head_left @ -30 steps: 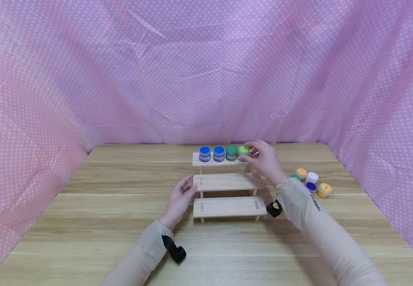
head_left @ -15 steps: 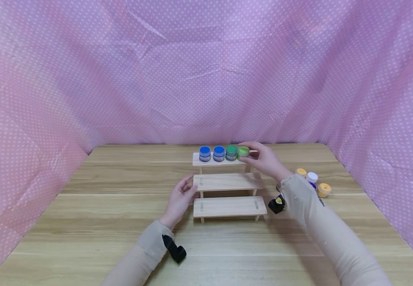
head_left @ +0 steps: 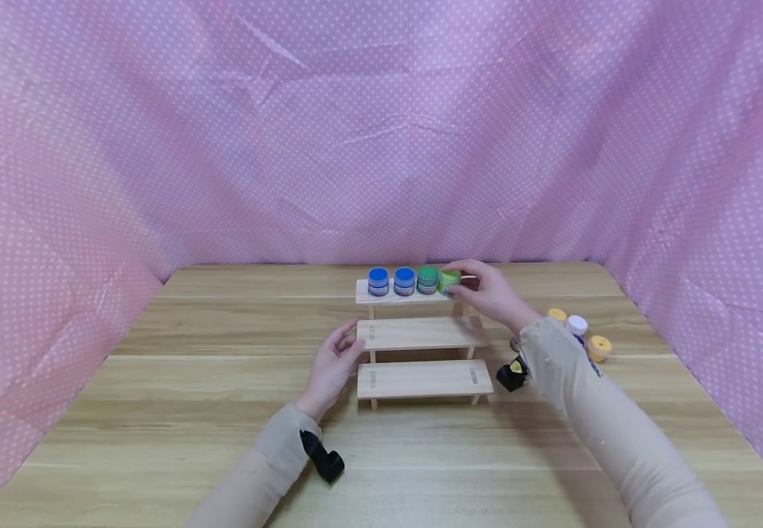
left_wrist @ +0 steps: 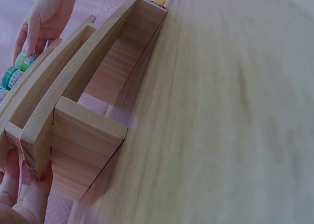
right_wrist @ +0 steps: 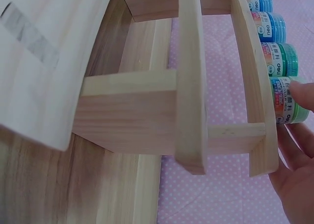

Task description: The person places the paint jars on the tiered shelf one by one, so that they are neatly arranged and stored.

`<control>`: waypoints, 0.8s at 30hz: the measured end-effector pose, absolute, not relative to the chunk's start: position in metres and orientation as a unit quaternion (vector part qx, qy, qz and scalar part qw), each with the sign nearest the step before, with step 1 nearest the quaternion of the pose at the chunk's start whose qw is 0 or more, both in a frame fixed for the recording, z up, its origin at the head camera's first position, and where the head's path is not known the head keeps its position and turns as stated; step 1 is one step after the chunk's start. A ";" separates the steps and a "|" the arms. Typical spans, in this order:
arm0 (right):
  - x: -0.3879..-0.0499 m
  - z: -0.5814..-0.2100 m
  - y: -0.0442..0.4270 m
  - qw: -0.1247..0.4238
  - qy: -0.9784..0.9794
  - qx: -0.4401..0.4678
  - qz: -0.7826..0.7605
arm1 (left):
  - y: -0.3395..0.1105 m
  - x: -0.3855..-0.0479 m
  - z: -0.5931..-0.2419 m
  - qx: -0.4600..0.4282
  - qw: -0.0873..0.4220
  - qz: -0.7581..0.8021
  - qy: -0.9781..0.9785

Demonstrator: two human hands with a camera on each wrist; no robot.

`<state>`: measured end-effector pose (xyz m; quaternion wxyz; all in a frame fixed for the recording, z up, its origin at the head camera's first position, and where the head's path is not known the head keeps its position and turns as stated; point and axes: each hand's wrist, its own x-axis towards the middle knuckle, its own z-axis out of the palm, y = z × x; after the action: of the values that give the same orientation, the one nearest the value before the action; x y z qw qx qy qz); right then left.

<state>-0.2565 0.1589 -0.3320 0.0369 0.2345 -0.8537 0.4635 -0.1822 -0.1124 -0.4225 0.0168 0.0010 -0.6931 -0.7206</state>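
A three-tier wooden rack [head_left: 424,380] stands on the table. Along its top shelf sit two blue-lidded paint jars [head_left: 404,281], a dark green paint jar [head_left: 428,280] and a light green paint jar [head_left: 449,283], all upright. My right hand [head_left: 492,295] pinches the light green jar between thumb and fingers at the row's right end; the right wrist view shows this jar [right_wrist: 283,101] close beside the dark green jar [right_wrist: 279,60]. With my left hand [head_left: 330,370] I hold the rack's left side at the middle shelf, thumb and fingers around its end [left_wrist: 29,189].
Right of the rack, partly behind my right sleeve [head_left: 553,359], stand loose paint jars: two with yellow-orange lids [head_left: 599,347], one white-lidded [head_left: 577,325] and a purple one mostly hidden. A pink dotted cloth [head_left: 381,147] hangs behind the wooden table [head_left: 223,381].
My right hand has shifted slightly left, with the light green jar still pinched at the end of the row. My right sleeve now covers more of the loose jars. The left hand has stayed put.
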 end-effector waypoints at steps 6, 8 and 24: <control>-0.258 -0.333 0.159 0.051 -0.855 0.239 0.458 | -0.112 -0.182 -0.422 -0.001 0.015 -0.723 -0.691; -0.258 -0.333 0.159 0.054 -0.856 0.239 0.456 | -0.112 -0.182 -0.422 -0.003 0.015 -0.722 -0.692; -0.257 -0.333 0.157 0.086 -0.871 0.224 0.429 | -0.112 -0.182 -0.421 0.000 0.014 -0.718 -0.696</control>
<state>-0.2565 0.1572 -0.3335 0.0855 0.2239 -0.8707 0.4294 -0.1823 -0.1124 -0.4208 0.0140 0.0004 -0.6958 -0.7181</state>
